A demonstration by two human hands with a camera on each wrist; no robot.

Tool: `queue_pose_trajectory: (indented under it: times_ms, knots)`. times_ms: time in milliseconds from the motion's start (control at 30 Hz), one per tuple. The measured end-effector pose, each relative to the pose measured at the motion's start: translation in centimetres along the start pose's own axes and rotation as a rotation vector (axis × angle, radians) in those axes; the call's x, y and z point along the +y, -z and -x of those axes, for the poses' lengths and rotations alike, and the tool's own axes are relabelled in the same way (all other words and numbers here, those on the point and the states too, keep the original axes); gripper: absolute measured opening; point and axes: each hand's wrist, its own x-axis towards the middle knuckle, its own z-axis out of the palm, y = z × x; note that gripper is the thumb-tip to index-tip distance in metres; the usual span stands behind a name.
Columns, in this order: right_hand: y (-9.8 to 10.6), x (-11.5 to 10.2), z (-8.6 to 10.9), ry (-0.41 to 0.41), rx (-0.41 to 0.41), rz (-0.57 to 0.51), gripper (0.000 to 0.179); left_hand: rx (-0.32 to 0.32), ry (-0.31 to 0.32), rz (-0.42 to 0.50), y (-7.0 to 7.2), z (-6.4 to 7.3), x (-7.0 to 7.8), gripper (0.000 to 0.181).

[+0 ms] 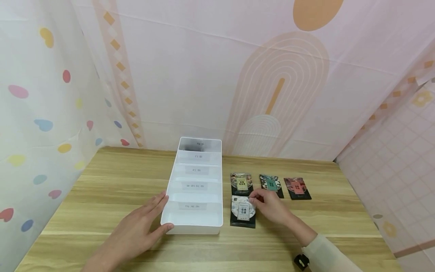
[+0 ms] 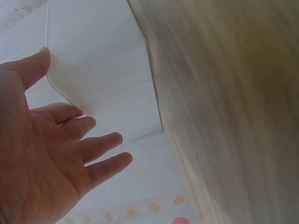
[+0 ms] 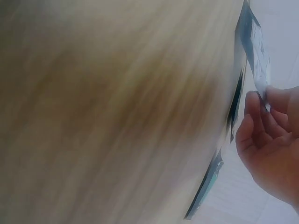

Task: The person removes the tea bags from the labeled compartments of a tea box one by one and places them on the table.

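Note:
A long white plastic box (image 1: 193, 229) with several labelled compartments stands in the middle of the table in the head view. My left hand (image 1: 134, 228) rests against its left side and near corner, fingers mostly straight. To the right of the box, a black-and-white tea packet (image 1: 243, 211) is pinched at its right edge by my right hand (image 1: 272, 207). In the right wrist view the packet (image 3: 260, 51) is tilted, with thumb and fingertips on its edge. Just behind it lies a black packet with a yellow label (image 1: 242, 183).
Farther right lie a packet with a green label (image 1: 271, 185) and one with a red label (image 1: 297, 187). A patterned curtain (image 1: 176, 75) hangs behind the wooden table (image 1: 122, 177). A small black object (image 1: 301, 261) is by the right sleeve.

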Motion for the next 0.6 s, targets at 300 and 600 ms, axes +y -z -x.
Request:
queue_pose_trajectory:
  times_ms: [300,600]
  knots:
    - [-0.06,0.16,-0.46,0.016,-0.055,0.063,0.009,0.009,-0.005,-0.001,-0.05,0.07,0.01,0.075]
    - [0.07,0.4,-0.69,0.023,-0.105,0.089,0.007,0.014,-0.007,-0.006,-0.01,0.09,0.05,0.075]
